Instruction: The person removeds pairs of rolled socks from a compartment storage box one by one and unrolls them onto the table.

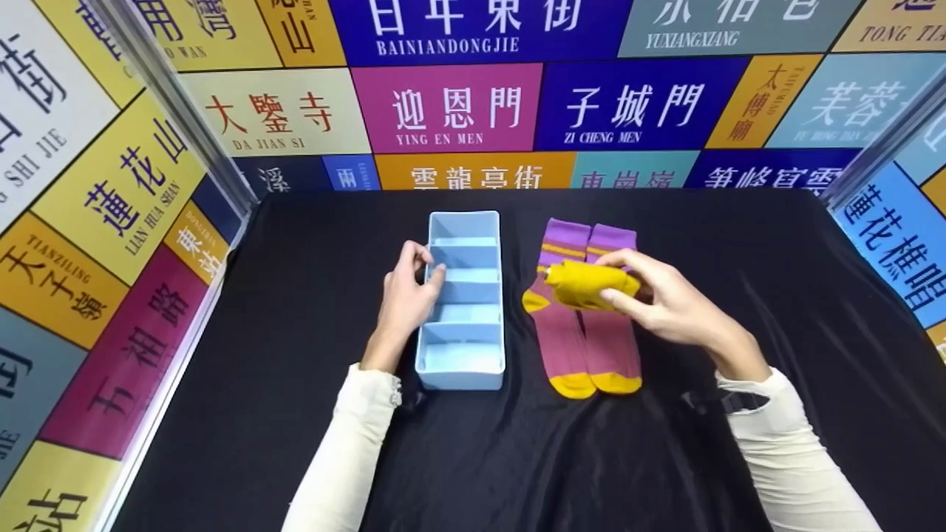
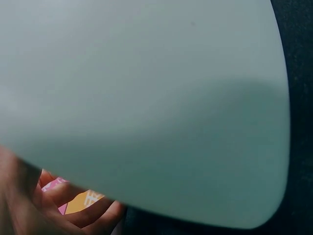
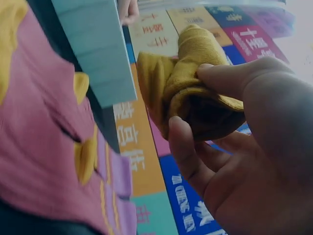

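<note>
My right hand (image 1: pixel 669 295) pinches a rolled mustard-yellow sock bundle (image 1: pixel 587 284) between thumb and fingers. In the right wrist view the sock bundle (image 3: pixel 195 81) shows ribbed fabric and a dark opening facing the palm. Beneath it on the black cloth lies a flat pair of pink socks (image 1: pixel 558 336) with purple striped cuffs and yellow toes and heels. My left hand (image 1: pixel 405 292) is at the left rim of a light blue divided box (image 1: pixel 462 380), fingers loosely curved and thumb over a compartment. In the left wrist view the box's pale wall (image 2: pixel 146 98) hides part of the hand.
A black cloth (image 1: pixel 295 355) covers the table, with some folds near the front. Panels with colourful printed signs (image 1: pixel 443 107) stand along the back and both sides. The box has several compartments in a row, and the pink socks lie just to its right.
</note>
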Available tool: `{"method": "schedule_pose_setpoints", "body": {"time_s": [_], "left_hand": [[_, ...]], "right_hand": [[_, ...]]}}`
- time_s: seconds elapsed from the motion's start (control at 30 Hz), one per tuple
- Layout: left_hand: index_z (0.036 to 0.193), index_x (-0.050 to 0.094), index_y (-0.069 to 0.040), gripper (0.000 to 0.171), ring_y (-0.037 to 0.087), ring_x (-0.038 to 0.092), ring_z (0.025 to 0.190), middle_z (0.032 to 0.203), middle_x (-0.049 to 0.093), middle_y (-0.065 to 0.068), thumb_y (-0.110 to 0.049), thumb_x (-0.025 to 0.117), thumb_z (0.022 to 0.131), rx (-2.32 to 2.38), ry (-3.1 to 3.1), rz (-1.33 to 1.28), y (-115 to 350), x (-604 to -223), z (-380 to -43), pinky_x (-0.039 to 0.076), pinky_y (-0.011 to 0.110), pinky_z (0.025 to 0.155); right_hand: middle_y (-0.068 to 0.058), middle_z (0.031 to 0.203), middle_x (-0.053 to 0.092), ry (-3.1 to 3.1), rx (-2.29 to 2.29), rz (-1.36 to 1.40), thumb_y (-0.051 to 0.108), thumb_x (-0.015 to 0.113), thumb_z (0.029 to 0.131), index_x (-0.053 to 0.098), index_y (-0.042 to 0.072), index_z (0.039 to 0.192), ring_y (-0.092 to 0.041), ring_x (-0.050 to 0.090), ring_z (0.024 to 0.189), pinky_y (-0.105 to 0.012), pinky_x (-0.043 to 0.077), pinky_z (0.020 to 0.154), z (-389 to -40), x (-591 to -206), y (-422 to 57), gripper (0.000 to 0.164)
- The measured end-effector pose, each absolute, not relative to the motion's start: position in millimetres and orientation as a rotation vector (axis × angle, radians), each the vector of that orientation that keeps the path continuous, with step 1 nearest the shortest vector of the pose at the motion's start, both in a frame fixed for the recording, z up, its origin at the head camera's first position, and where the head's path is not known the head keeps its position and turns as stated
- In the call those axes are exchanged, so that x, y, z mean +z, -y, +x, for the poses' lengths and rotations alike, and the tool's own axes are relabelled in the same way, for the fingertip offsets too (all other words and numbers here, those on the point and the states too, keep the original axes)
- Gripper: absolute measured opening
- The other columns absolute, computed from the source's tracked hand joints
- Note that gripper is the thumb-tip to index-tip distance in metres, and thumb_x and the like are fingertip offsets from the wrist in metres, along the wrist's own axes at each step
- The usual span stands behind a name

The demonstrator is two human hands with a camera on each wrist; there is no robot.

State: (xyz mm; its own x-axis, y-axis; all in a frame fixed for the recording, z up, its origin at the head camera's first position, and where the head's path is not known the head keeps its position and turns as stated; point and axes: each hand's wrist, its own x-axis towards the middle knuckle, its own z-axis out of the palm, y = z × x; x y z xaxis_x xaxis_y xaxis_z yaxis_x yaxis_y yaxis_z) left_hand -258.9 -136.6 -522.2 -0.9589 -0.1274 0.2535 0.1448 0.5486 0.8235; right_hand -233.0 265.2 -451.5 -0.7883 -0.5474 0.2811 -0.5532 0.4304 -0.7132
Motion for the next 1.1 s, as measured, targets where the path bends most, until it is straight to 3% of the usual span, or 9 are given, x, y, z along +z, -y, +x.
{"method": "schedule_pose_setpoints", "body": {"time_s": [0.33, 0.5, 0.6, 0.73, 0.93, 1.1], "left_hand": [[0.114, 0.056, -0.015, 0.026, 0.025, 0.061, 0.093, 0.090, 0.068, -0.004, -0.028, 0.074, 0.101, -1.393, 2.502, -0.012, 137.3, -521.6, -258.6, 0.047, 0.039, 0.083], [0.114, 0.056, -0.016, 0.026, 0.025, 0.062, 0.097, 0.101, 0.074, -0.006, -0.029, 0.074, 0.101, -1.404, 2.506, -0.006, 137.5, -521.9, -258.6, 0.047, 0.039, 0.085], [0.114, 0.055, -0.016, 0.026, 0.025, 0.061, 0.093, 0.106, 0.076, -0.006, -0.029, 0.073, 0.101, -1.410, 2.508, -0.005, 137.1, -522.6, -258.3, 0.046, 0.038, 0.082], [0.115, 0.054, -0.016, 0.026, 0.025, 0.055, 0.082, 0.098, 0.074, -0.005, -0.028, 0.073, 0.101, -1.403, 2.507, -0.011, 136.1, -524.4, -258.3, 0.043, 0.038, 0.075], [0.119, 0.054, -0.015, 0.028, 0.027, 0.060, 0.090, 0.110, 0.076, -0.001, -0.028, 0.071, 0.101, -1.381, 2.508, -0.020, 135.6, -522.4, -256.6, 0.046, 0.041, 0.079], [0.124, 0.054, -0.016, 0.031, 0.028, 0.069, 0.105, 0.119, 0.075, 0.008, -0.028, 0.072, 0.101, -1.246, 2.543, -0.020, 134.0, -518.1, -256.1, 0.055, 0.048, 0.089]], "right_hand": [[-0.005, 0.105, 0.068, 2.698, 1.370, 0.917, 0.008, 0.072, 0.103, 0.066, 0.013, 0.135, -0.014, 0.066, 0.084, -0.017, 0.056, 0.072, -236.9, -471.1, -315.7, 0.033], [-0.009, 0.106, 0.067, 2.771, 1.418, 0.894, 0.009, 0.070, 0.105, 0.065, 0.011, 0.136, -0.015, 0.066, 0.083, -0.020, 0.056, 0.072, -239.4, -486.5, -341.2, 0.031], [-0.012, 0.111, 0.068, 2.809, 1.470, 0.867, 0.009, 0.069, 0.106, 0.065, 0.010, 0.136, -0.015, 0.067, 0.087, -0.020, 0.057, 0.074, -240.1, -496.7, -355.9, 0.031], [-0.013, 0.109, 0.067, 2.857, 1.522, 0.777, 0.012, 0.069, 0.106, 0.064, 0.010, 0.138, -0.019, 0.068, 0.080, -0.023, 0.057, 0.070, -238.9, -509.9, -373.0, 0.033], [-0.009, 0.118, 0.069, 2.864, 1.433, 0.712, 0.015, 0.073, 0.104, 0.065, 0.016, 0.140, -0.015, 0.066, 0.090, -0.022, 0.053, 0.075, -238.0, -515.9, -382.3, 0.037], [-0.006, 0.133, 0.071, 2.810, 1.253, 0.721, 0.014, 0.077, 0.100, 0.066, 0.018, 0.145, -0.012, 0.058, 0.093, -0.023, 0.046, 0.073, -236.7, -519.0, -382.6, 0.046]]}}
